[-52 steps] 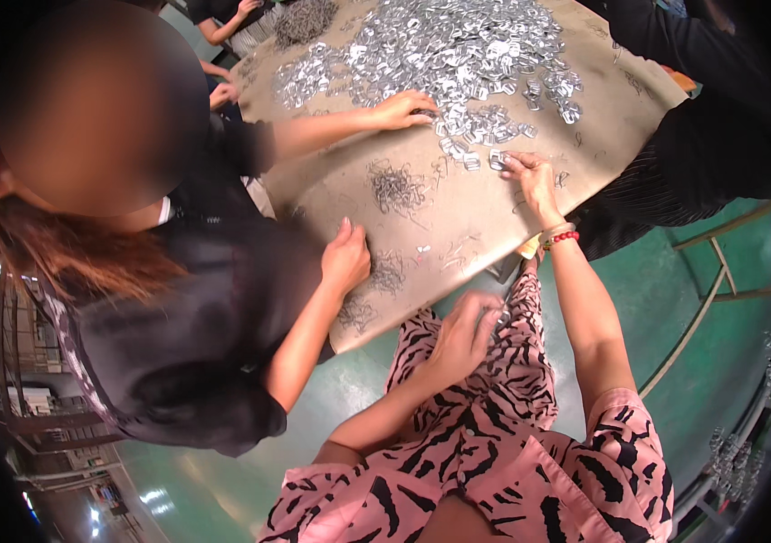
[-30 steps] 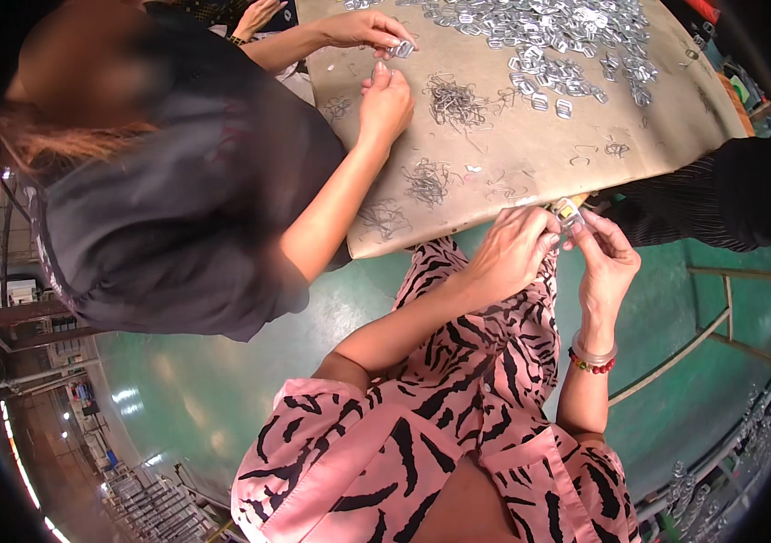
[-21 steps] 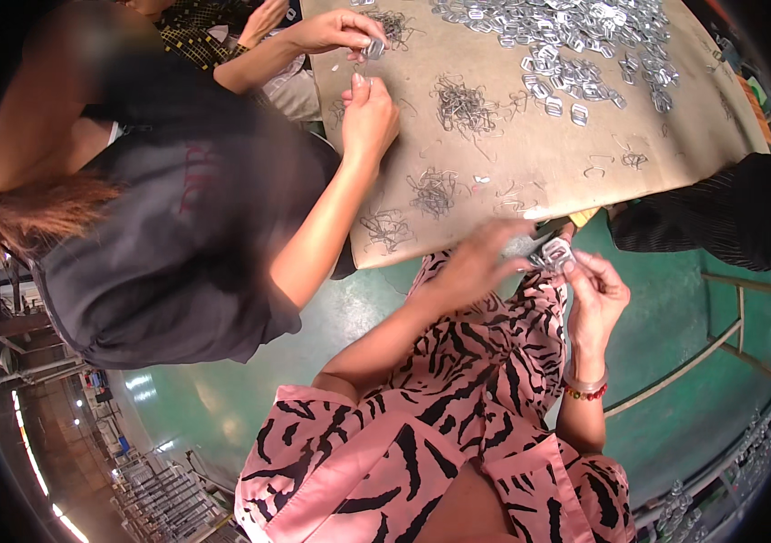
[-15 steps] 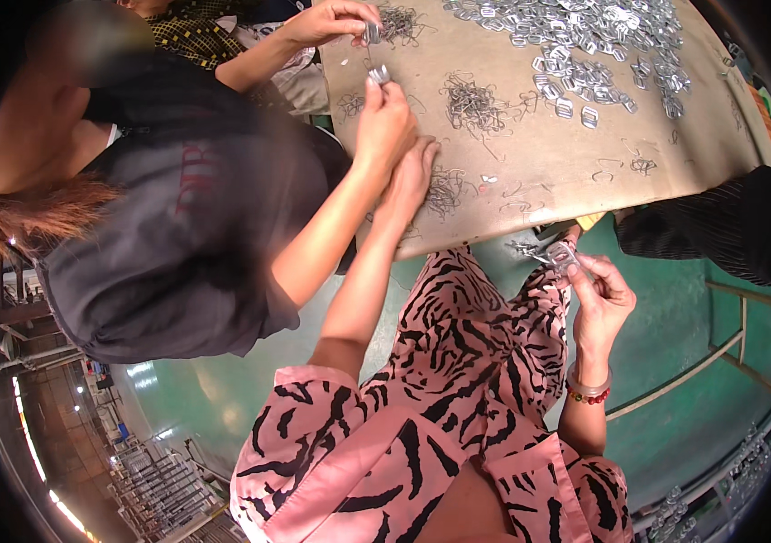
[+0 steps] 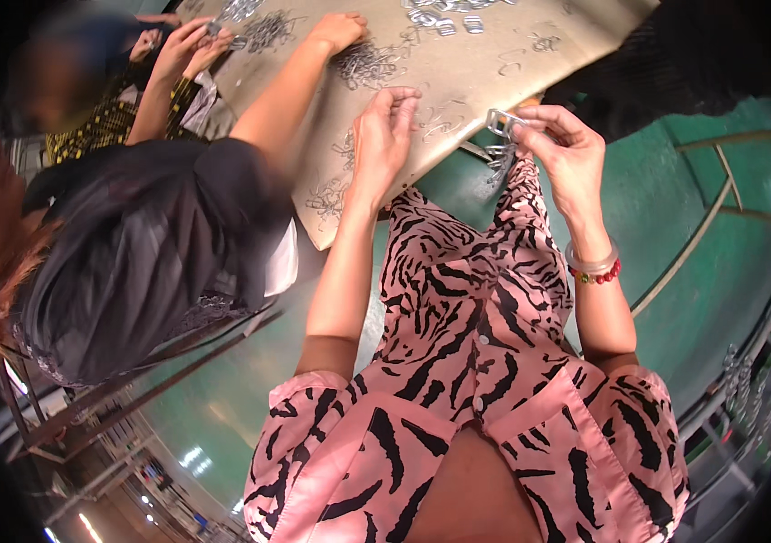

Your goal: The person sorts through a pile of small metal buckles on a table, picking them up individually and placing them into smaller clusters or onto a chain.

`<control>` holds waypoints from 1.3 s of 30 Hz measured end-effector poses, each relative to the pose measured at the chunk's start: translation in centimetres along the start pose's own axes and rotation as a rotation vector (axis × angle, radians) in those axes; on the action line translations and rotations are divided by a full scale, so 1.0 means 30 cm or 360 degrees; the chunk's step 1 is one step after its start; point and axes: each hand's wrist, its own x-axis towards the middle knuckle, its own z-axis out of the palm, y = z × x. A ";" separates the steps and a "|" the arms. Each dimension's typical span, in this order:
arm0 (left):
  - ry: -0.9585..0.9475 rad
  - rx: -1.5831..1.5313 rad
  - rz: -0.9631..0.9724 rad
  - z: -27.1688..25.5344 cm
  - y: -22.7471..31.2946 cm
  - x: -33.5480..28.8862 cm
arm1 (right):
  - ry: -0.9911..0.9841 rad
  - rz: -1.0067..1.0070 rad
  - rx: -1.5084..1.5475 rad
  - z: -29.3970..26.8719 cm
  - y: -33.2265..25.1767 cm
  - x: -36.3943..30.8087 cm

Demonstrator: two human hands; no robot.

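My right hand [image 5: 566, 149] pinches a silver metal buckle [image 5: 501, 121] between thumb and fingers, just off the table's edge. Below it dangles a cluster of linked metal pieces [image 5: 499, 163], partly hidden by my fingers. My left hand [image 5: 383, 136] is raised over the near part of the table, its bent fingers drawn together; whatever is between the fingertips is too small to make out. Thin wire hooks [image 5: 444, 118] lie scattered between my two hands. Another small heap of wire hooks [image 5: 326, 197] lies left of my left wrist.
The tan table [image 5: 575, 27] carries a larger wire-hook pile [image 5: 372, 65] and several loose buckles [image 5: 444, 20]. A co-worker in black [image 5: 159, 226] sits close on my left, one hand [image 5: 340, 32] on the table. Farther off, another person's hands [image 5: 191, 45] hold metal pieces. A metal frame [image 5: 684, 244] stands at right.
My left hand has lifted off the hook heap and moved right, nearer my right hand. The view has shifted. The near co-worker's arm now reaches farther across the table.
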 end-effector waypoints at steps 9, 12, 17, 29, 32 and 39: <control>-0.0134 -0.0071 0.0819 0.095 0.193 -0.113 | 0.0099 -0.0094 -0.0178 0.024 -0.035 -0.064; -0.0057 0.0019 0.0814 0.104 0.204 -0.115 | 0.0132 -0.0057 -0.0238 0.036 -0.053 -0.071; -0.0143 -0.0296 0.0643 0.101 0.199 -0.114 | -0.0167 -0.0209 -0.0051 0.020 -0.054 -0.052; -0.0151 -0.0355 0.0479 0.120 0.152 -0.151 | -0.0240 -0.0695 -0.1145 0.039 0.248 0.628; -0.0153 -0.0370 0.0494 0.120 0.139 -0.158 | -0.0252 -0.1015 -0.1919 0.053 0.359 0.742; -0.0116 -0.0346 0.0608 0.088 0.168 -0.148 | -0.0212 -0.0372 -0.0901 0.037 0.142 0.579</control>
